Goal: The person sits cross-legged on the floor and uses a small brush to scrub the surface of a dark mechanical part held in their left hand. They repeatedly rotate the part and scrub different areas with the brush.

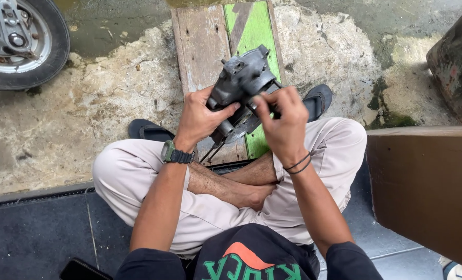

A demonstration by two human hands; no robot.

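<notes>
1. Your fingers cover the near side of the engine part (241,85); its lower end is hard to read behind both hands.
2. Thin dark rods (210,152) poke out below it, their ends lost against the plank.
3. The wheel (21,41) at upper left is cut off by the frame edge; so is the rusty drum (456,62) at upper right.
4. A phone (80,270) at the bottom edge shows only partly.
5. Your left hand (200,116) grips the part's side, thumb across it.
6. Your right hand (283,122) pinches a small piece on its right side; what it is, can't tell.
7. The part sits at upper centre, held above the plank (205,41): grimy grey cast metal, lumpy, with round bosses.
8. The plank is worn wood, half painted green.
9. The ground (111,93) is cracked, patchy concrete.
10. The box (428,192) at right is flat and brown.
</notes>
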